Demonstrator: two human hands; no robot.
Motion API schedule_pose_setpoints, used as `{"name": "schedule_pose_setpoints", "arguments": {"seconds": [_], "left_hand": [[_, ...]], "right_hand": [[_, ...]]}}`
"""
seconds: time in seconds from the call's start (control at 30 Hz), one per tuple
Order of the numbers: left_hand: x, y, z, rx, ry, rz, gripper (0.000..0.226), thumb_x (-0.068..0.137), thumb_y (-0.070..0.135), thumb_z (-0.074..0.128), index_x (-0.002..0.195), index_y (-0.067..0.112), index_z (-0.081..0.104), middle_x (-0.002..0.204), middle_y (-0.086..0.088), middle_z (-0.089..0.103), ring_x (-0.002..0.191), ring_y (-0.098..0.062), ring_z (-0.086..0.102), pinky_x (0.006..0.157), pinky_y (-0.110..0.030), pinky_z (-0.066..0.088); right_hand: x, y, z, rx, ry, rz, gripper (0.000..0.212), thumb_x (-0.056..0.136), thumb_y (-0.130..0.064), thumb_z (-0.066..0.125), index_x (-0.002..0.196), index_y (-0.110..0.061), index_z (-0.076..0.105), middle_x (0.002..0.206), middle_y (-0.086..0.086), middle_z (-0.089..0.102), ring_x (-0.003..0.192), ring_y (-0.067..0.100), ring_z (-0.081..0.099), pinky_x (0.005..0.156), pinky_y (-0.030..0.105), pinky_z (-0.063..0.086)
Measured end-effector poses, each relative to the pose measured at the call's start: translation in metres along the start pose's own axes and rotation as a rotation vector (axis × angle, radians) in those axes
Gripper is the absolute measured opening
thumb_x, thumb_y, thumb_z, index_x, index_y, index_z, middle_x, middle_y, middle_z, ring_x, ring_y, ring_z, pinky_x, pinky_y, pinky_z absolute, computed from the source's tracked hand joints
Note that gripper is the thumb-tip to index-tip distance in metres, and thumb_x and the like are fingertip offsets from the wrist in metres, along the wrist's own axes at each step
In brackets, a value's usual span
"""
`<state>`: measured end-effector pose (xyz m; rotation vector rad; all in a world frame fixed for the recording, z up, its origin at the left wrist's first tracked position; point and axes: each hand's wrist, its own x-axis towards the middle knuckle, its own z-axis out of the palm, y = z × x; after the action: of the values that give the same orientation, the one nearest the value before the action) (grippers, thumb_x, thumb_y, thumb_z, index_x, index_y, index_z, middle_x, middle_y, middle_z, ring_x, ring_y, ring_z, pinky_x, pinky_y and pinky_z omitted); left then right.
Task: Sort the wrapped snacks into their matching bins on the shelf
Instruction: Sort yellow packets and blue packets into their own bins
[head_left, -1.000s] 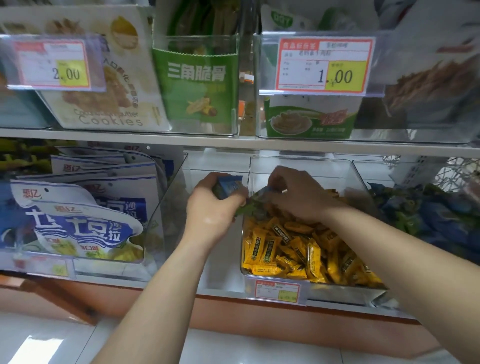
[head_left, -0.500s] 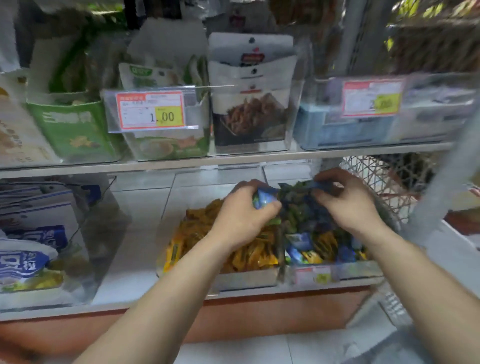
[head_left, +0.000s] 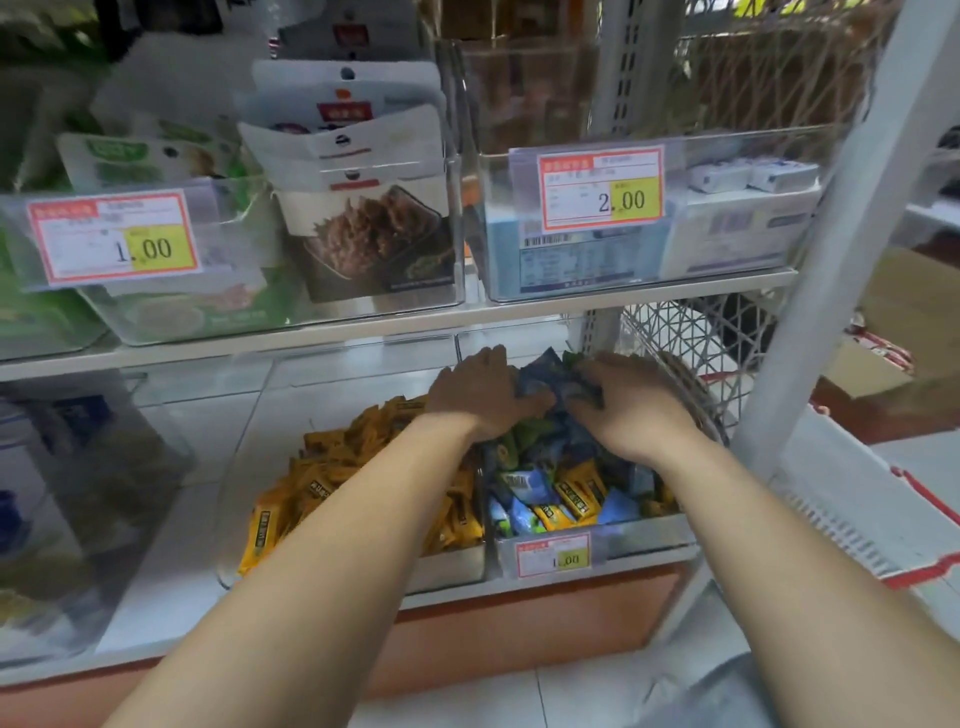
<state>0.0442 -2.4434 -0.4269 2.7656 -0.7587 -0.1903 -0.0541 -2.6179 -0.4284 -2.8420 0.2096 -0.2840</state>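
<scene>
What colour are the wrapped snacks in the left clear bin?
Yellow-orange wrappers with dark print; head view.

You are standing in a shop: printed price tags (head_left: 113, 236) marked 1.00 and 2.00 clip to the fronts of clear plastic bins (head_left: 737, 156) full of packaged snacks (head_left: 311, 493), ranged along white metal shelves (head_left: 363, 331).
</scene>
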Motion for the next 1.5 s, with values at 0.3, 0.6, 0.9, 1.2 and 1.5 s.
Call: {"name": "schedule_pose_setpoints", "arguments": {"seconds": [0.3, 0.6, 0.9, 1.2, 1.5], "left_hand": [[-0.122, -0.079, -0.040, -0.270, 0.340, -0.016, 0.030, 0.076, 0.058, 0.053, 0.094, 0.037, 0.063, 0.102, 0.010, 0.066, 0.089, -0.011, 0.060, 0.071, -0.025, 0.047], [-0.188, -0.195, -0.036, -0.309, 0.457, -0.380, 0.053, 0.087, 0.029, 0.069, 0.134, 0.009, 0.055, 0.123, -0.011, 0.064, 0.111, -0.029, 0.061, 0.094, -0.040, 0.050], [-0.177, -0.213, -0.017, -0.393, 0.430, -0.338, 0.027, 0.088, 0.031, 0.057, 0.115, 0.025, 0.059, 0.100, 0.003, 0.072, 0.089, -0.026, 0.069, 0.077, -0.039, 0.057], [-0.179, -0.227, -0.027, -0.554, 0.336, -0.298, 0.033, 0.075, 0.034, 0.065, 0.107, 0.032, 0.060, 0.096, 0.008, 0.071, 0.083, -0.012, 0.068, 0.078, -0.035, 0.057], [-0.182, -0.221, -0.031, -0.539, 0.320, -0.288, 0.040, 0.083, 0.038, 0.067, 0.120, 0.025, 0.061, 0.107, 0.006, 0.069, 0.093, -0.015, 0.066, 0.084, -0.033, 0.055]], "right_hand": [[-0.035, -0.092, -0.002, 0.207, -0.001, -0.242, 0.034, 0.089, -0.045, 0.061, 0.119, -0.030, 0.067, 0.120, -0.004, 0.067, 0.112, 0.017, 0.060, 0.088, 0.032, 0.050], [0.013, -0.215, 0.062, 0.286, -0.255, -0.386, 0.028, 0.088, -0.050, 0.056, 0.107, -0.034, 0.068, 0.114, -0.009, 0.066, 0.103, 0.015, 0.061, 0.085, 0.035, 0.053], [0.108, -0.278, 0.151, 0.037, -0.548, -0.419, 0.025, 0.092, -0.020, 0.061, 0.116, -0.019, 0.068, 0.115, 0.000, 0.061, 0.107, 0.018, 0.056, 0.075, 0.021, 0.039], [0.122, -0.277, 0.154, 0.006, -0.716, -0.416, 0.027, 0.092, -0.021, 0.066, 0.119, -0.019, 0.070, 0.114, -0.003, 0.064, 0.100, 0.011, 0.056, 0.082, 0.025, 0.040], [0.100, -0.266, 0.129, 0.186, -0.341, -0.390, 0.007, 0.092, -0.021, 0.062, 0.098, -0.025, 0.062, 0.108, 0.000, 0.062, 0.094, 0.018, 0.058, 0.077, 0.033, 0.048]]}}
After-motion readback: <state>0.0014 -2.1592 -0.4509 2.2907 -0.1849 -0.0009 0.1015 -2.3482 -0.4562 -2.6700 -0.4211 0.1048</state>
